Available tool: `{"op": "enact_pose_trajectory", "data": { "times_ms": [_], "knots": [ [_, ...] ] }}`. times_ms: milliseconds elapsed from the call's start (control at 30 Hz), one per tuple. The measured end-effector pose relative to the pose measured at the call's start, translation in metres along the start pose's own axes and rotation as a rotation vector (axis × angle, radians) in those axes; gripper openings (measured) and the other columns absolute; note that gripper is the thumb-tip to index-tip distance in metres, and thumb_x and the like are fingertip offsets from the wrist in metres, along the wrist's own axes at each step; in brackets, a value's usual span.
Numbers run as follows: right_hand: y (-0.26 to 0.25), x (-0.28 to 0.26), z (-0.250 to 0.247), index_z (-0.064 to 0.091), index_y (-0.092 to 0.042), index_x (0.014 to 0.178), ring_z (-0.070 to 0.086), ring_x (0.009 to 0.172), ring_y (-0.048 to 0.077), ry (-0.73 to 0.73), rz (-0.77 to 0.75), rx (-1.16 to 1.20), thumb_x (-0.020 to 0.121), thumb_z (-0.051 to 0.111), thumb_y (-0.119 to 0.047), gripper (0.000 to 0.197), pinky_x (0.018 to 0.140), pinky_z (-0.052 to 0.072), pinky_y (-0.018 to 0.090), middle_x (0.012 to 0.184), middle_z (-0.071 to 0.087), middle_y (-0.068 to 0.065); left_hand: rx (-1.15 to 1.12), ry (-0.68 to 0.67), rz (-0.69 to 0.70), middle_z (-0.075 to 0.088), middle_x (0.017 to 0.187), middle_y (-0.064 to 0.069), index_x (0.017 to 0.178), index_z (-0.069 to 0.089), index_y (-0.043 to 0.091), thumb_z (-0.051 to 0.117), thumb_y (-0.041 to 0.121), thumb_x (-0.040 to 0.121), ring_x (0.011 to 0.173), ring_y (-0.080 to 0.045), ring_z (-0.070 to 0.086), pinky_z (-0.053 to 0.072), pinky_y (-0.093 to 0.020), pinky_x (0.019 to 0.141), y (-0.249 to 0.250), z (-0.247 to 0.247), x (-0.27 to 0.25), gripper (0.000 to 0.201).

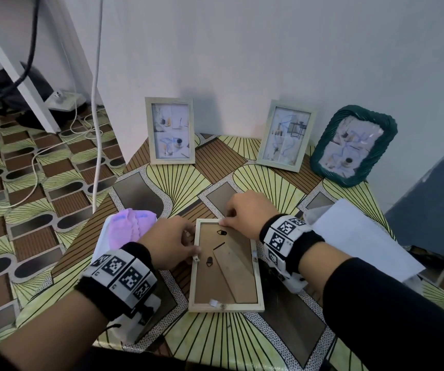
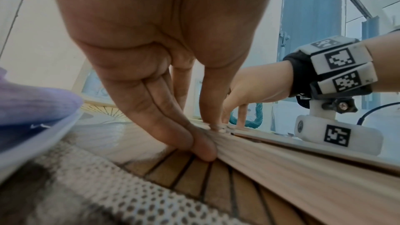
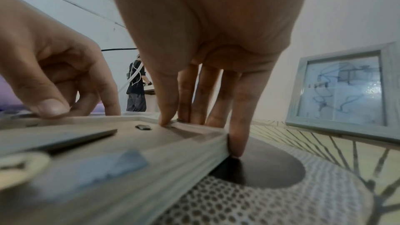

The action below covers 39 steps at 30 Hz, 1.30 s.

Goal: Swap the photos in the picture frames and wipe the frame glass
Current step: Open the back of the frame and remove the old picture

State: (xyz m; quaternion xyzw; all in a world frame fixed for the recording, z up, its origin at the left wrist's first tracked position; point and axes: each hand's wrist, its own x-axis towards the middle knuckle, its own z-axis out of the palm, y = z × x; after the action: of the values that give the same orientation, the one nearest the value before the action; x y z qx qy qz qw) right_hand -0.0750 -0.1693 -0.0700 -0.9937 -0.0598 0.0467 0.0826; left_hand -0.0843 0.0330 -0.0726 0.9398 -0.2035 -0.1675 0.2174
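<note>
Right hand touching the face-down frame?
Touching. Right wrist view: fingertips of the right hand press the face-down frame, one against its outer edge, another on its back rim.

I saw a face-down frame (image 1: 226, 307) of pale wood, matt, with fine grain showing. Its backing board (image 1: 210, 279) was brown fibreboard, dull and smooth, and carried small dark metal hangers (image 1: 222, 232). The surface (image 1: 255, 178) wore a slick printed covering with a soft sheen. The left upright frame (image 1: 149, 129) and the middle upright frame (image 1: 277, 164) were of similar pale wood, with glossy glass. A green frame (image 1: 322, 145) looked ribbed and rope-like. A lilac cloth (image 1: 132, 226) seemed soft and fuzzy. A white paper sheet (image 1: 354, 236) was smooth and matt.
</note>
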Motion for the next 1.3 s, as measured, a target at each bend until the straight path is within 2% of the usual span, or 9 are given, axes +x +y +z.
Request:
{"op": "enact_pose_trajectory", "data": {
  "times_ms": [200,333,500,600,733,833,900,1100,1300],
  "knots": [
    [-0.002,0.005,-0.004,0.076,-0.021,0.078,0.065,0.077,0.019,-0.026,0.103,0.049,0.081,0.071,-0.054,0.034,0.073,0.055,0.031,0.075,0.07,-0.003,0.006,0.006,-0.007,0.07,0.08,0.007,0.105,0.069,0.024,0.074,0.031,0.083,0.077,-0.008,0.065,0.054,-0.027,0.077,0.001,0.0,-0.001,0.023],
    [0.003,-0.001,-0.003,0.077,-0.023,0.082,0.065,0.08,0.015,0.001,0.127,0.13,0.079,0.073,-0.054,0.031,0.075,0.056,0.031,0.08,0.071,-0.007,-0.016,-0.012,0.002,0.071,0.079,0.007,0.109,0.07,0.026,0.071,0.029,0.085,0.078,-0.008,0.067,0.055,-0.031,0.081,0.002,-0.001,-0.003,0.024],
    [0.022,-0.034,-0.001,0.071,-0.021,0.111,0.063,0.098,0.008,0.08,0.107,0.48,0.087,0.07,-0.045,0.034,0.092,0.052,0.028,0.106,0.07,-0.007,-0.031,0.109,0.06,0.064,0.085,0.008,0.12,0.064,0.025,0.067,0.036,0.088,0.077,-0.007,0.059,0.05,-0.025,0.077,0.002,0.006,-0.014,0.034],
    [0.03,-0.065,0.003,0.068,-0.025,0.12,0.062,0.103,0.004,0.127,0.11,0.555,0.09,0.066,-0.039,0.032,0.097,0.05,0.028,0.112,0.069,-0.011,-0.055,0.153,0.147,0.051,0.11,0.007,0.134,0.052,0.027,0.068,0.042,0.086,0.099,-0.009,0.054,0.045,-0.025,0.093,0.002,0.016,-0.025,0.053],
    [0.032,-0.102,0.013,0.066,-0.029,0.124,0.056,0.099,-0.009,0.09,0.053,0.549,0.09,0.065,-0.042,0.037,0.094,0.05,0.026,0.118,0.066,-0.016,0.058,0.105,0.336,0.043,0.145,0.008,0.14,0.048,0.025,0.067,0.037,0.087,0.135,-0.009,0.037,0.021,-0.016,0.11,0.005,0.026,-0.035,0.058],
    [0.029,-0.117,0.021,0.062,-0.029,0.129,0.053,0.103,-0.009,0.06,0.001,0.487,0.09,0.063,-0.046,0.043,0.091,0.043,0.018,0.122,0.062,-0.02,0.17,0.031,0.407,0.033,0.154,0.01,0.145,0.04,0.03,0.061,0.041,0.089,0.141,-0.008,0.027,0.02,-0.027,0.116,0.011,0.032,-0.037,0.061],
    [0.027,-0.122,0.023,0.061,-0.028,0.13,0.052,0.111,-0.006,0.049,-0.044,0.454,0.09,0.063,-0.045,0.043,0.093,0.04,0.013,0.127,0.062,-0.018,0.308,0.013,0.367,0.025,0.155,0.018,0.146,0.029,0.04,0.051,0.048,0.09,0.141,-0.006,0.022,0.021,-0.038,0.11,0.015,0.037,-0.037,0.061],
    [0.029,-0.128,0.024,0.051,-0.025,0.141,0.038,0.134,0.001,-0.022,-0.104,0.336,0.087,0.068,-0.04,0.059,0.098,0.017,0.002,0.15,0.043,-0.011,0.501,0.018,0.382,0.028,0.145,0.014,0.142,0.021,0.045,0.043,0.043,0.091,0.131,-0.013,0.029,0.021,-0.041,0.096,0.027,0.037,-0.029,0.055],
    [0.034,-0.128,0.027,0.047,-0.026,0.145,0.036,0.135,0.001,-0.044,-0.113,0.337,0.083,0.073,-0.041,0.069,0.108,0.024,0.014,0.151,0.039,-0.014,0.563,-0.029,0.452,0.031,0.138,0.002,0.14,0.025,0.047,0.04,0.041,0.091,0.13,-0.017,0.027,0.027,-0.043,0.097,0.035,0.03,-0.019,0.052]
  ]
}}
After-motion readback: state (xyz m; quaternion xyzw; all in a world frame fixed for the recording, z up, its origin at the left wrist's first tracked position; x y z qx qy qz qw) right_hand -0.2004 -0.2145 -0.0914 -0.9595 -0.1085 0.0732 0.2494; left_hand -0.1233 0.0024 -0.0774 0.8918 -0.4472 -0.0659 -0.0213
